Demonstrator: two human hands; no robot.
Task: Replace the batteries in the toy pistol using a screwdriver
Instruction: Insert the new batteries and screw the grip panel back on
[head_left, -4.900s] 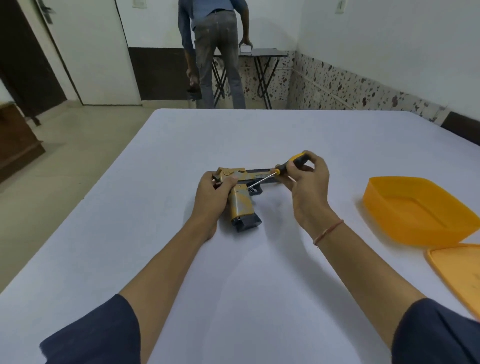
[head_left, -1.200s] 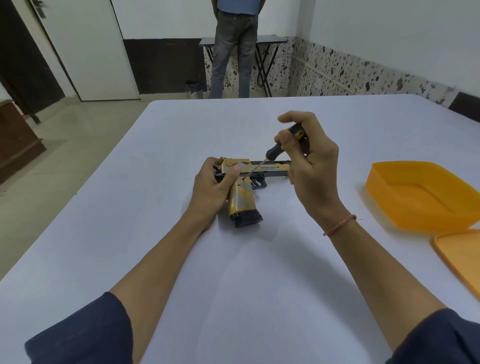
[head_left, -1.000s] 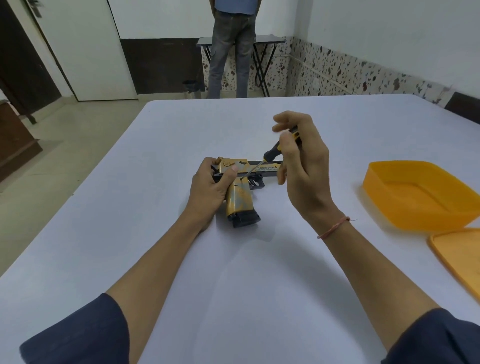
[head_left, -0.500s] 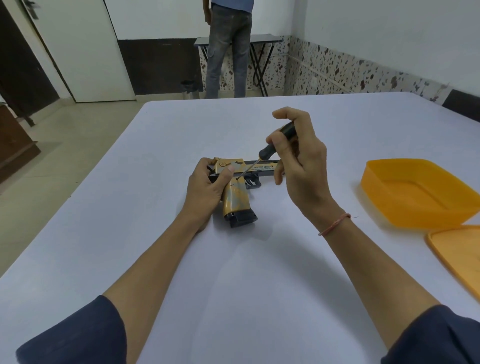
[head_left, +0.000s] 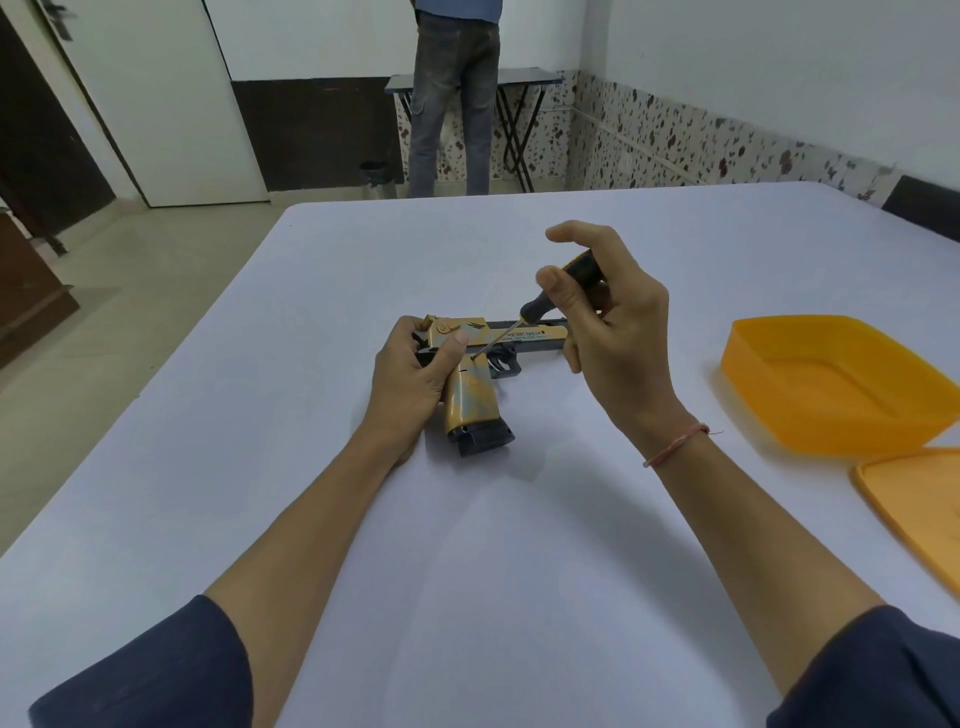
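**gearhead_07:** so what are the hands doing?

**tinytorx:** the left hand (head_left: 415, 374) is wrapped round the back end of the tan-and-grey plastic toy pistol (head_left: 472, 400), thumb on top, pinning it flat on its side. The right hand (head_left: 618, 343) grasps the slim black-handled screwdriver (head_left: 566, 283) in curled fingers, index finger lifted off. The tip is down on the frame just above the grip. Honestly can't tell if it's seated in a screw head, it's way too small to see.

**gearhead_07:** where's the pistol sitting?

**tinytorx:** about mid-way across the white table (head_left: 467, 545), barrel toward the right edge, grip toward the near edge.

**gearhead_07:** how's it gonna handle?

**tinytorx:** my guess is light, hollow hard plastic, smooth enough to skate on that tabletop once you lean on the driver. I'd clamp it right by the screw, at the rear of the slide and the top of the grip, and push straight down. The screw is probably tiny, so easy to strip or lose.

**gearhead_07:** anything else around?

**tinytorx:** an orange plastic tub (head_left: 779, 415) by the right edge, with its flat orange lid (head_left: 914, 499) just beside it toward the near-right corner. Past the far edge, a person (head_left: 452, 104) in jeans stands at a folding table (head_left: 524, 83).
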